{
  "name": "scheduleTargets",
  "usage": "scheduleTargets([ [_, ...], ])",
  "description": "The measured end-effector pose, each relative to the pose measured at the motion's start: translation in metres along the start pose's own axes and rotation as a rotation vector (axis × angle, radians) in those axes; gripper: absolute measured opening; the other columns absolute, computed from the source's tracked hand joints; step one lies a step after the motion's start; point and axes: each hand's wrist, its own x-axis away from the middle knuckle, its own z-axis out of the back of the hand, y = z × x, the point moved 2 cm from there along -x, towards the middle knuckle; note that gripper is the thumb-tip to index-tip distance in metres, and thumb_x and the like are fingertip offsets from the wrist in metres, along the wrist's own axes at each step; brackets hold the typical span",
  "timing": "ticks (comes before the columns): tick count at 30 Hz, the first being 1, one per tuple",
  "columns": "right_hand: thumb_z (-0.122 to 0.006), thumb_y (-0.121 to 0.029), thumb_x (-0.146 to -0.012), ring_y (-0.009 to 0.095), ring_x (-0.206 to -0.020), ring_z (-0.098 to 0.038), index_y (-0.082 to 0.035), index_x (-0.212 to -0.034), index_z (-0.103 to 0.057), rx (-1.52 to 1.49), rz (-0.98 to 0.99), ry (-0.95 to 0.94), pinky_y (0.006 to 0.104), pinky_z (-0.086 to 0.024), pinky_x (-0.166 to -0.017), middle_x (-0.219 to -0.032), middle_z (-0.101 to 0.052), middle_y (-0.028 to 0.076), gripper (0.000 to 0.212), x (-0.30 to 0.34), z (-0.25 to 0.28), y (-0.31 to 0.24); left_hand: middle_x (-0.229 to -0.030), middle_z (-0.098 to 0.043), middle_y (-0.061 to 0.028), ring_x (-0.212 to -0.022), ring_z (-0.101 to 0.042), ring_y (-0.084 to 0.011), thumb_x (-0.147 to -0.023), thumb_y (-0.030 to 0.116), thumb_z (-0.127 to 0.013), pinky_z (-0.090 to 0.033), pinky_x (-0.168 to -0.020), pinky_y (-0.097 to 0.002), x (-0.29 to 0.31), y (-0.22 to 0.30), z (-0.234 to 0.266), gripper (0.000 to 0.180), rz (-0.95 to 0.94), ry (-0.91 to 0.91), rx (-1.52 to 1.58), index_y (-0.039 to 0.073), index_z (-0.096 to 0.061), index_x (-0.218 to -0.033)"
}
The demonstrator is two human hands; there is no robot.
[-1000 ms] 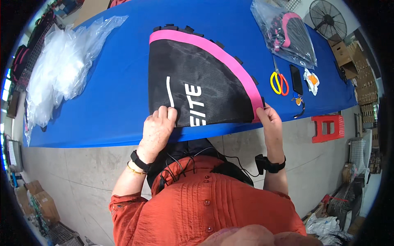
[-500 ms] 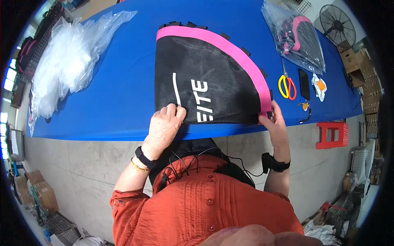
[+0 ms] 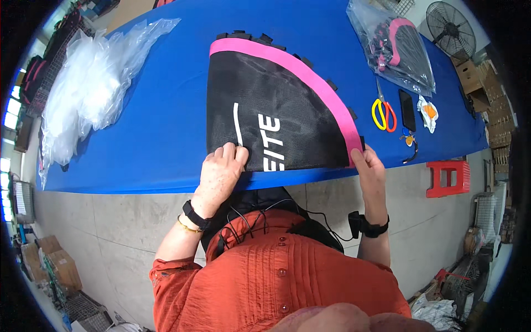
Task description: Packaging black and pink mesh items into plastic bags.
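A black mesh mat (image 3: pixel 310 122) lies folded into a quarter-circle wedge at the near side of the table. Pink trim (image 3: pixel 287 61) follows its curved edge, with several black tabs along the outside and white lettering on the mesh. My left hand (image 3: pixel 220 174) has its fingers curled closed on the near edge, toward the left corner. At the right corner, my right hand (image 3: pixel 370 171) pinches the end of the pink trim, thumb on top and fingers at its outer side. Both wrists wear black bands.
Blue cloth covers the table (image 3: pixel 160 122). Clear plastic bags (image 3: pixel 94 83) are heaped at left. A bagged black-and-pink mat (image 3: pixel 401 52) sits far right, near scissors (image 3: pixel 383 113), a phone (image 3: pixel 407 109), keys (image 3: pixel 409 141) and an orange item in white wrapping (image 3: pixel 428 113). A red stool (image 3: pixel 449 180) stands beyond.
The mat has slid slightly toward me, and its lettering now runs closer to the near edge. My right thumb has moved up onto the pink trim. My left hand keeps its grip.
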Motion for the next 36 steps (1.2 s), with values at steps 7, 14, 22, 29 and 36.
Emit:
scheduleTargets([
  [7,-0.073,-0.024,-0.096,0.009,-0.085,-0.049,0.001,-0.088,-0.057,0.107,-0.019,0.035,0.0255,-0.045,-0.077,-0.091,-0.055,0.001,0.031,-0.017,-0.015,0.009,-0.082,-0.052,-0.0039,-0.074,-0.061,-0.0183,-0.082,0.021,-0.066,-0.053,-0.063,-0.032,0.004,-0.007,-0.003,0.018,0.004,0.013,-0.055,0.013,-0.052,-0.09],
  [14,-0.076,-0.031,-0.09,0.019,-0.088,-0.059,0.0,-0.112,-0.064,0.466,0.123,-0.104,0.0336,-0.049,-0.082,-0.097,-0.065,0.009,0.039,-0.029,0.007,0.014,-0.082,-0.056,-0.006,-0.075,-0.064,-0.0218,-0.081,0.016,-0.06,-0.054,-0.062,-0.0326,0.001,-0.003,-0.01,0.012,-0.055,0.102,0.059,0.011,-0.055,-0.091],
  [22,-0.074,-0.033,-0.092,0.012,-0.074,-0.057,-0.004,-0.112,-0.066,0.149,-0.18,-0.297,0.0265,-0.046,-0.067,-0.089,-0.065,0.001,0.036,-0.034,0.005,0.003,-0.084,-0.053,-0.0068,-0.076,-0.063,-0.0217,-0.083,0.014,-0.061,-0.054,-0.065,-0.0345,0.009,-0.007,-0.001,0.014,-0.022,0.093,0.134,0.01,-0.052,-0.094],
  [29,-0.078,-0.036,-0.089,0.004,-0.056,-0.052,-0.007,-0.109,-0.066,0.022,-0.384,-0.371,0.0216,-0.036,-0.045,-0.077,-0.062,-0.003,0.037,-0.03,0.006,-0.012,-0.082,-0.055,-0.0069,-0.073,-0.064,-0.0213,-0.083,0.014,-0.06,-0.055,-0.063,-0.0343,0.004,-0.017,0.001,0.009,-0.043,0.099,0.151,0.009,-0.055,-0.089],
  [36,-0.076,-0.035,-0.09,0.007,-0.059,-0.059,-0.006,-0.111,-0.066,-0.005,-0.453,-0.435,0.0223,-0.04,-0.046,-0.082,-0.066,-0.001,0.036,-0.02,0.004,-0.03,-0.082,-0.056,-0.0076,-0.073,-0.065,-0.0216,-0.083,0.014,-0.062,-0.055,-0.062,-0.0347,-0.001,-0.032,0.002,0.01,-0.047,0.099,0.18,0.008,-0.056,-0.089],
])
